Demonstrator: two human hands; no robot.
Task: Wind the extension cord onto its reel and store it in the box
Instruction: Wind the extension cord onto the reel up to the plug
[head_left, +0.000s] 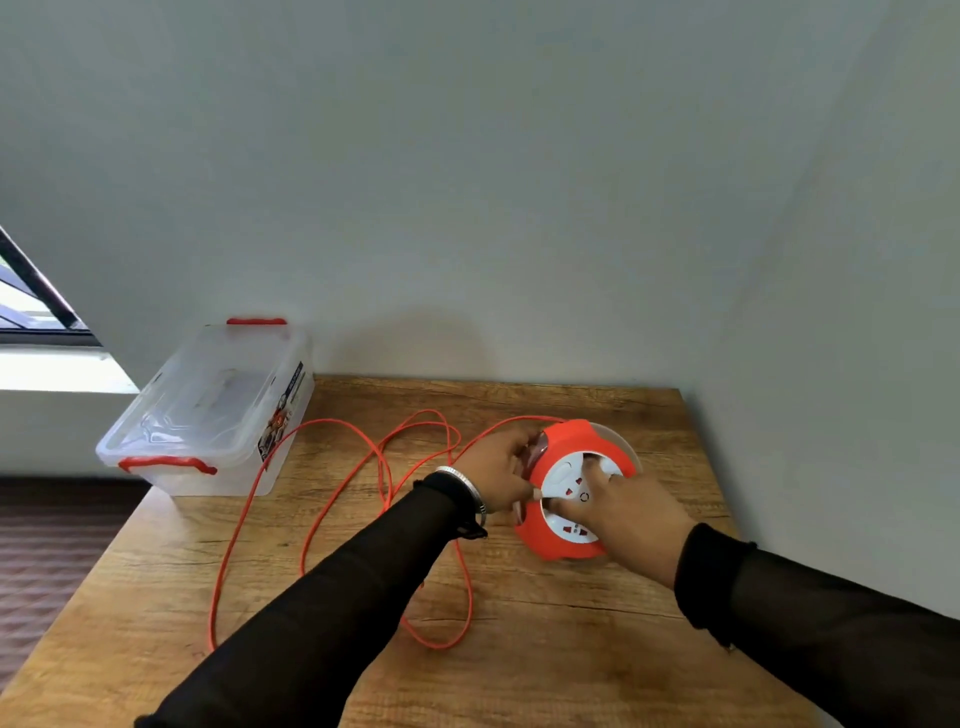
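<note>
An orange and white cord reel (558, 540) with sockets on its face lies on the wooden table (519, 675) at the right. My right hand (631, 514) rests on its white face, fingers curled into the centre. My left hand (498, 467) grips the reel's left edge where the orange cord (337, 499) enters. The cord lies in loose loops across the table's middle and left. A clear plastic box (208, 415) with red handles stands closed with its lid on at the table's back left corner.
The table sits in a corner, with a grey wall behind it and another close on the right. Its left edge drops to a dark wood floor (52, 545). A window (31, 306) is at the far left.
</note>
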